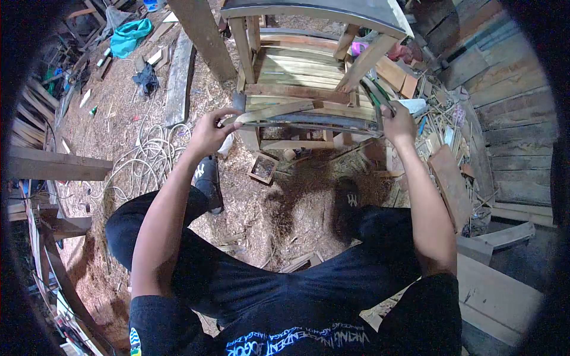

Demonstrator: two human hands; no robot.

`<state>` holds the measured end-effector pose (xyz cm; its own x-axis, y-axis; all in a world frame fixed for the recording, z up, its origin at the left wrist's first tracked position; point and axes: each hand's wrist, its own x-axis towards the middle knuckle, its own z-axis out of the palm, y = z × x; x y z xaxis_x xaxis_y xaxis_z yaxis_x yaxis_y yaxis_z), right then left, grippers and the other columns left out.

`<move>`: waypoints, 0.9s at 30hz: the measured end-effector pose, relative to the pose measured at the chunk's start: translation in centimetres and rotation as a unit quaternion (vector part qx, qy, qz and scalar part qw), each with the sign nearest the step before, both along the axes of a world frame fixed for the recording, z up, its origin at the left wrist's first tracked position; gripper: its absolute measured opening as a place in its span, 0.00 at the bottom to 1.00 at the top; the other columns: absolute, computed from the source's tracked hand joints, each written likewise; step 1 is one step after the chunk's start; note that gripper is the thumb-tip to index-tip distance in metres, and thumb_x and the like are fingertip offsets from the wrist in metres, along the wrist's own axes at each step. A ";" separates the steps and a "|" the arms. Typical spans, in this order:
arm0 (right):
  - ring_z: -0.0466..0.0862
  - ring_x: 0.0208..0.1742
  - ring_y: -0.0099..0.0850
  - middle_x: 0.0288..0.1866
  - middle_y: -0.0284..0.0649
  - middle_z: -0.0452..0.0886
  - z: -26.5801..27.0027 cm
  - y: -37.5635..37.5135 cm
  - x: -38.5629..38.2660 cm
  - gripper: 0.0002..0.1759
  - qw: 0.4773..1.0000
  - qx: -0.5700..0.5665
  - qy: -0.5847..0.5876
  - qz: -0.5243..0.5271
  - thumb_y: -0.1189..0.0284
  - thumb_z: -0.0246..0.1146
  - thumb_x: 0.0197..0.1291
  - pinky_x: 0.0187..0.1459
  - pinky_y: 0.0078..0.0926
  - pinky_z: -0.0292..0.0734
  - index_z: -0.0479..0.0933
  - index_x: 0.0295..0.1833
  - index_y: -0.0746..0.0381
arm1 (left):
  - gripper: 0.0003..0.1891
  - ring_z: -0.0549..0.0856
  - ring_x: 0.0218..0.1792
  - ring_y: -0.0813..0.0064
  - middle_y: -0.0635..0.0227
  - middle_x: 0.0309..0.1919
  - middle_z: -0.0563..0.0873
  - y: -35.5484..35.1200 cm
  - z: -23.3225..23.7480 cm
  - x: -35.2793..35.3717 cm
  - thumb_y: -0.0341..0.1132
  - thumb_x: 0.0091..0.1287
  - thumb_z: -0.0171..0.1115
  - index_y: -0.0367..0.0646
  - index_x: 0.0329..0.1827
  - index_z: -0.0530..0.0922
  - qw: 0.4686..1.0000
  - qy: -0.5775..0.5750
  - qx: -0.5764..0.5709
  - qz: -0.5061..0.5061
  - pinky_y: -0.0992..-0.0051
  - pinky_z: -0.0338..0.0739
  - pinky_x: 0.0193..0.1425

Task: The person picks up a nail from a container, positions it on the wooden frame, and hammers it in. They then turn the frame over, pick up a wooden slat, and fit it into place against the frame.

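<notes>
A wooden frame with slats (297,92) stands in front of me, its dark flat top (320,10) at the upper edge. A curved wooden strip (276,110) lies along its near side. My left hand (212,132) pinches the left end of this strip at the frame's near left corner. At the near right corner, my right hand (399,123) has its fingers closed round a dark, green-edged strip (375,94) that runs up along the frame's side.
Coiled cable (148,160) lies on the sawdust floor at left. A small wooden box frame (263,168) sits below the slatted frame. Wood scraps and a board (449,187) lie at right, beside a plank wall (516,118). A beam (59,164) juts in from the left.
</notes>
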<state>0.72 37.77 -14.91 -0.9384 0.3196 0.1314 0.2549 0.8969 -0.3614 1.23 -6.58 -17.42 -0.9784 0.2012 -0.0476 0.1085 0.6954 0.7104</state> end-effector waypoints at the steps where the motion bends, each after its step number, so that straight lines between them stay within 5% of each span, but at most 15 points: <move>1: 0.84 0.52 0.55 0.46 0.57 0.85 0.0 0.7 -0.1 0.18 1.000 0.002 0.001 0.000 0.57 0.62 0.65 0.51 0.51 0.77 0.81 0.56 0.53 | 0.19 0.87 0.54 0.59 0.53 0.50 0.89 -0.1 -0.1 0.0 0.43 0.64 0.71 0.48 0.57 0.85 1.000 0.004 0.000 -0.006 0.62 0.78 0.59; 5: 0.85 0.49 0.54 0.42 0.55 0.86 1.2 0.9 0.3 0.17 0.999 0.025 -0.001 -0.041 0.59 0.64 0.65 0.48 0.47 0.77 0.84 0.54 0.55 | 0.19 0.88 0.52 0.61 0.56 0.49 0.89 0.0 0.5 0.2 0.44 0.65 0.70 0.49 0.57 0.85 0.999 0.027 0.004 -0.019 0.64 0.79 0.57; 10: 0.84 0.46 0.58 0.39 0.58 0.85 1.6 0.3 0.9 0.14 0.997 0.039 0.062 -0.010 0.63 0.64 0.63 0.46 0.53 0.77 0.84 0.52 0.55 | 0.19 0.88 0.50 0.60 0.55 0.48 0.89 0.0 0.7 0.3 0.44 0.66 0.69 0.48 0.57 0.85 0.999 0.024 -0.012 -0.021 0.63 0.79 0.56; 19: 0.84 0.41 0.54 0.40 0.52 0.84 2.7 1.2 0.3 0.16 0.969 0.198 0.142 0.037 0.69 0.63 0.63 0.42 0.51 0.78 0.82 0.57 0.51 | 0.18 0.89 0.47 0.58 0.52 0.44 0.89 -0.2 0.4 -0.1 0.45 0.66 0.68 0.50 0.57 0.85 0.999 0.021 -0.022 -0.016 0.63 0.79 0.53; 23: 0.85 0.42 0.52 0.43 0.51 0.84 3.0 2.0 0.3 0.14 0.963 0.171 0.203 0.044 0.70 0.62 0.64 0.42 0.50 0.78 0.82 0.54 0.55 | 0.18 0.89 0.46 0.57 0.51 0.44 0.89 -0.1 0.4 -0.2 0.45 0.66 0.68 0.50 0.57 0.85 0.999 0.027 -0.035 -0.015 0.63 0.80 0.52; 27: 0.85 0.45 0.53 0.41 0.52 0.86 4.4 3.2 -0.1 0.15 0.979 0.123 0.139 -0.084 0.63 0.59 0.69 0.47 0.49 0.78 0.82 0.57 0.54 | 0.18 0.89 0.46 0.57 0.52 0.44 0.89 0.0 0.1 -0.2 0.45 0.66 0.68 0.50 0.57 0.85 0.999 0.046 -0.016 -0.024 0.63 0.80 0.52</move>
